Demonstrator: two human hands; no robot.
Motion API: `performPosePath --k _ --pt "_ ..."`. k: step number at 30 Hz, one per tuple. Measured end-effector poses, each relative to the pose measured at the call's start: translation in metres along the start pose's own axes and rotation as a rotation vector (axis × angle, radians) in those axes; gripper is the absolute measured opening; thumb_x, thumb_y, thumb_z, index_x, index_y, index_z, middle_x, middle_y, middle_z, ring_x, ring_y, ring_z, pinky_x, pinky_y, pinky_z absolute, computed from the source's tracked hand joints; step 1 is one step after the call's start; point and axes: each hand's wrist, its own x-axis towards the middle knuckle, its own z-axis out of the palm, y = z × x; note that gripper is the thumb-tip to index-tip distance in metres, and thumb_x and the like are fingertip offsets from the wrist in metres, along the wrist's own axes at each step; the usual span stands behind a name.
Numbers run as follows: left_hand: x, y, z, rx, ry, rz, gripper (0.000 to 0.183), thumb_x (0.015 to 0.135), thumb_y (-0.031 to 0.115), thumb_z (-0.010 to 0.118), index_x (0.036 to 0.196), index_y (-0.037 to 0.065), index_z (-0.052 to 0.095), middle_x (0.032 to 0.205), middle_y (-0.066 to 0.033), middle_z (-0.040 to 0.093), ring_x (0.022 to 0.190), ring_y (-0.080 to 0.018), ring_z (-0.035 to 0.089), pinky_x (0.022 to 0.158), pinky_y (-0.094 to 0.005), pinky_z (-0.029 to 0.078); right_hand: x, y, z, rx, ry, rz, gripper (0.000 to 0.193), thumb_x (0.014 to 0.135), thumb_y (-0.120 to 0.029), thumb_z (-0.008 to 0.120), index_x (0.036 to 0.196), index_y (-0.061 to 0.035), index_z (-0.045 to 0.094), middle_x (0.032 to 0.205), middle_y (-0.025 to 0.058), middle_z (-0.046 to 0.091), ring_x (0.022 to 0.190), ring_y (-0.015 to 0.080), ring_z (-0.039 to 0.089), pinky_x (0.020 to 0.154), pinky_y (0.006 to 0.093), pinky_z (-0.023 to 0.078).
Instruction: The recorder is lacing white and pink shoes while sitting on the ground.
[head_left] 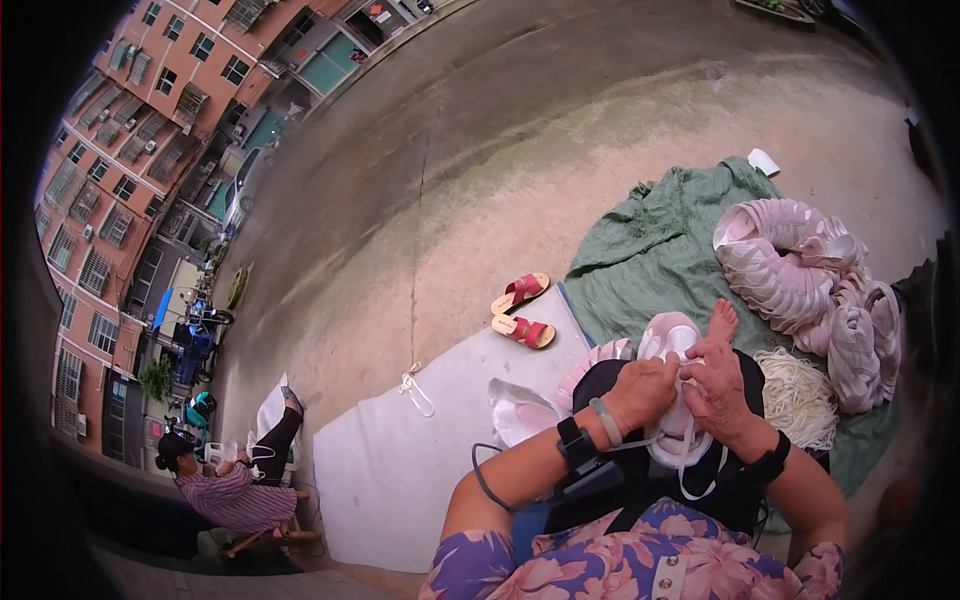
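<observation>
A small pink shoe (672, 345) with a white sole rests on my lap, and both hands grip it. My left hand (645, 388) pinches its near left side. My right hand (722, 385) holds the right side, fingers closed over a white lace (688, 462) that hangs down in a loop. Each wrist wears a black band. My bare foot (722, 320) sticks out just beyond the shoe.
A long stack of nested pink shoe parts (800, 275) lies on a green cloth (650, 240) at right, beside a bundle of white laces (798, 395). Red sandals (522, 308) sit by a white mat (400, 460). Another person (235, 490) sits at lower left.
</observation>
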Motion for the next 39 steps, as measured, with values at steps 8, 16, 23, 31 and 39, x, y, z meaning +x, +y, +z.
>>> performPosePath --k 8,16,23,31,39 --pt "0.005 -0.009 -0.011 0.014 -0.072 -0.015 0.018 0.078 0.017 0.050 0.078 0.000 0.055 0.073 -0.0226 0.060 0.073 -0.0380 0.060 0.065 -0.0469 0.047 -0.010 0.020 0.038 -0.111 -0.021 0.009 0.021 0.064 -0.008 0.058 0.084 -0.0049 0.056 0.102 0.0114 0.051 0.105 0.0303 0.045 0.083 0.0416 0.037" --pt "0.012 0.001 -0.014 0.025 -0.118 -0.006 0.024 0.076 0.013 0.050 0.094 -0.002 0.052 0.076 -0.0248 0.060 0.074 -0.0425 0.058 0.068 -0.0502 0.045 -0.025 0.030 0.044 -0.059 0.038 0.151 0.024 0.063 -0.011 0.062 0.086 -0.0053 0.059 0.101 0.0089 0.051 0.105 0.0279 0.046 0.084 0.0410 0.036" --pt "0.018 0.005 -0.013 0.171 -0.208 -0.036 0.018 0.075 0.012 0.051 0.087 -0.002 0.053 0.074 -0.0246 0.060 0.074 -0.0418 0.058 0.067 -0.0504 0.045 -0.027 0.033 0.048 -0.066 0.083 0.133 0.023 0.063 -0.011 0.062 0.084 -0.0057 0.058 0.099 0.0081 0.052 0.103 0.0270 0.046 0.082 0.0403 0.036" --pt "0.023 0.014 -0.002 0.218 -0.279 0.006 0.018 0.071 0.011 0.057 0.084 -0.001 0.059 0.082 -0.0209 0.062 0.078 -0.0361 0.062 0.064 -0.0434 0.051 -0.025 0.029 0.048 -0.073 0.096 0.170 0.021 0.067 -0.013 0.059 0.087 -0.0097 0.062 0.096 0.0048 0.054 0.100 0.0252 0.048 0.084 0.0406 0.033" --pt "0.005 0.006 0.000 0.106 -0.144 -0.071 0.020 0.076 0.009 0.052 0.091 -0.003 0.045 0.080 -0.0214 0.059 0.080 -0.0372 0.060 0.066 -0.0445 0.048 -0.015 0.021 0.064 -0.239 0.077 0.238 0.011 0.069 -0.016 0.059 0.076 -0.0070 0.060 0.093 0.0066 0.054 0.100 0.0257 0.047 0.084 0.0460 0.031"
